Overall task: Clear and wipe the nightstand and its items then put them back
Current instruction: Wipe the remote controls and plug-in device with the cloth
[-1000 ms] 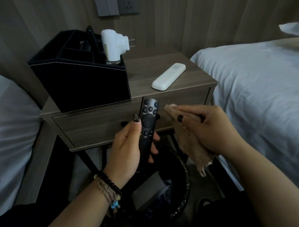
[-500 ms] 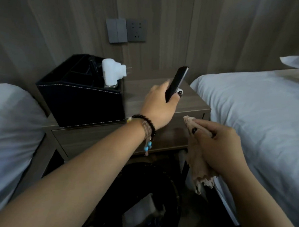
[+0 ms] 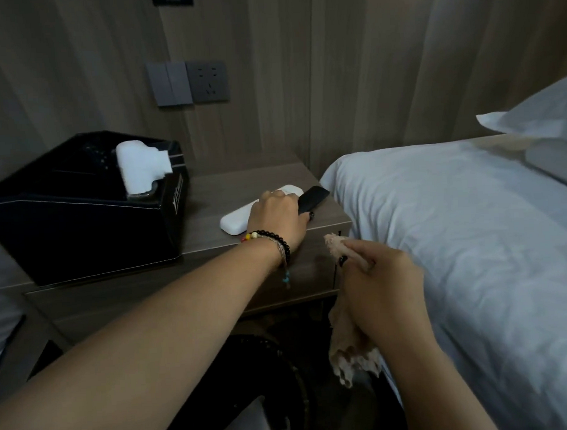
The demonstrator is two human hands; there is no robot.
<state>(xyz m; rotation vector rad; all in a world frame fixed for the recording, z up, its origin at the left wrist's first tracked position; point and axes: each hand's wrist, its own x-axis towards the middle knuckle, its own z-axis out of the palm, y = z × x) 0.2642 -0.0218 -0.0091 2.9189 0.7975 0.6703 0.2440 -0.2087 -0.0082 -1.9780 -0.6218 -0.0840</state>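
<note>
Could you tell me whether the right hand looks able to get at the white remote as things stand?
Probably not directly. The right hand grips a cloth in front of the nightstand, and the left hand, holding the black remote, lies across the white remote.

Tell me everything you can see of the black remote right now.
The black remote is a slim, dark, smooth bar, plastic by its look. Only its far end shows; the rest is hidden under the left hand, whose fingers curl round it. It lies low over the nightstand top near the right edge, beside the white remote. Whether it rests on the wood cannot be told.
</note>
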